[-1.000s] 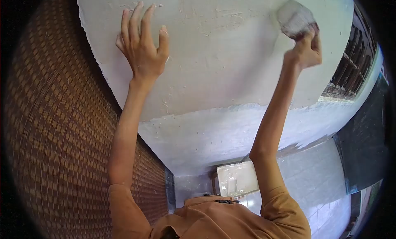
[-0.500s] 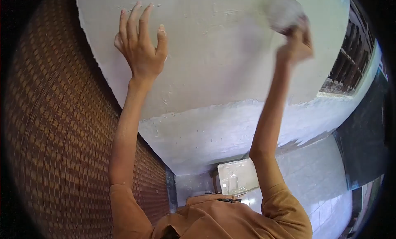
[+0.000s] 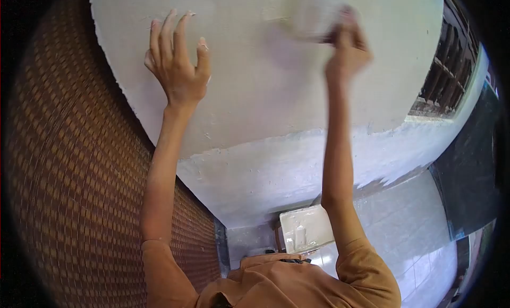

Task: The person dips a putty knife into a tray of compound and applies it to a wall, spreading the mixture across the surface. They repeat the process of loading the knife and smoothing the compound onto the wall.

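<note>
My left hand [image 3: 178, 66] rests flat on the pale plastered wall [image 3: 255, 95] with its fingers spread, holding nothing. My right hand [image 3: 346, 50] is raised high against the same wall and grips a flat grey-white scraper or sanding pad [image 3: 312, 15], which is blurred by motion and pressed to the plaster. Both arms wear orange sleeves. The wall's upper part is cream, and its lower band [image 3: 297, 164] is whiter.
A brown woven screen [image 3: 69, 191] runs along the left. A white tray [image 3: 307, 229] lies on the tiled floor [image 3: 404, 223] below the wall. A dark slatted window [image 3: 446, 69] stands at the right, with a dark mat [image 3: 467, 175] beneath it.
My right hand has swept the pad leftward across the wall, from the upper right toward the top centre. The left hand has stayed pressed in nearly the same place.
</note>
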Tool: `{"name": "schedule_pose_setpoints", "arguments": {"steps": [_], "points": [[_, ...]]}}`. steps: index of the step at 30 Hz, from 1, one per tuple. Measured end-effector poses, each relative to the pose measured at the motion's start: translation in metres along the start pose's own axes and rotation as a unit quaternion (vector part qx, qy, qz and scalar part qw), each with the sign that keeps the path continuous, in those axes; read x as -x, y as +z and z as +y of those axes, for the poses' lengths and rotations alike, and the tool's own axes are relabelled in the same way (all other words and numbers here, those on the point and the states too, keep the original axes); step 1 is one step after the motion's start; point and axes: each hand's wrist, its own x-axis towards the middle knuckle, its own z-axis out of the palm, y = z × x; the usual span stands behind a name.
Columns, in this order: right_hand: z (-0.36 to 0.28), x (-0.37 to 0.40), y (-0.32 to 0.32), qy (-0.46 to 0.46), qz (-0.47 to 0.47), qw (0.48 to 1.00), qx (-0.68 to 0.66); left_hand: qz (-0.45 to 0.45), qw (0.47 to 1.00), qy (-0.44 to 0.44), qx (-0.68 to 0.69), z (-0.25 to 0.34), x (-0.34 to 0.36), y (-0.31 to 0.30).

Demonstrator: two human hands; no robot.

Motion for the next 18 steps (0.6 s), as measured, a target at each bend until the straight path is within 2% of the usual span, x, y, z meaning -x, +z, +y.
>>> {"name": "schedule_pose_setpoints", "arguments": {"steps": [1,2,3,5,7,9,10,12,13,14,15,17,18], "points": [[0.012,0.017,0.020,-0.031,-0.031,0.999,-0.020,-0.001,1.000,0.001,0.006,0.004,0.000,0.004],[0.003,0.032,0.034,-0.018,-0.076,0.996,-0.035,0.004,1.000,0.010,0.009,0.006,-0.001,0.006],[0.011,0.036,0.036,-0.052,-0.089,0.995,0.001,0.010,1.000,0.019,0.009,0.006,-0.002,0.007],[0.022,0.018,0.013,-0.010,0.008,0.995,0.096,0.002,1.000,0.024,0.007,0.008,0.000,0.002],[0.015,-0.006,-0.021,0.001,0.125,0.992,0.018,-0.002,1.000,0.022,0.002,0.007,0.002,-0.002],[0.005,-0.022,-0.036,-0.040,0.207,0.977,-0.040,-0.008,1.000,0.022,-0.003,0.002,0.002,-0.006],[0.002,-0.017,-0.031,-0.040,0.205,0.977,-0.042,-0.007,1.000,0.021,-0.005,0.001,0.001,-0.006],[-0.001,0.005,-0.012,-0.002,0.090,0.996,-0.029,-0.005,1.000,0.011,-0.011,0.003,-0.001,-0.002],[0.005,0.017,0.000,0.007,0.031,0.999,0.043,-0.006,1.000,0.013,-0.004,0.006,-0.001,0.003],[0.016,0.031,0.018,-0.046,-0.019,0.999,0.013,-0.006,1.000,0.012,0.000,0.008,-0.001,0.008],[0.010,0.047,0.034,-0.001,-0.039,0.999,-0.013,-0.005,1.000,0.012,0.002,0.010,-0.001,0.009],[0.015,0.041,0.030,-0.001,-0.040,0.997,0.072,-0.012,1.000,0.014,0.007,0.014,0.001,0.010],[0.023,0.029,0.019,-0.033,0.011,0.997,0.067,-0.015,1.000,0.012,0.008,0.015,0.001,0.009]]}}
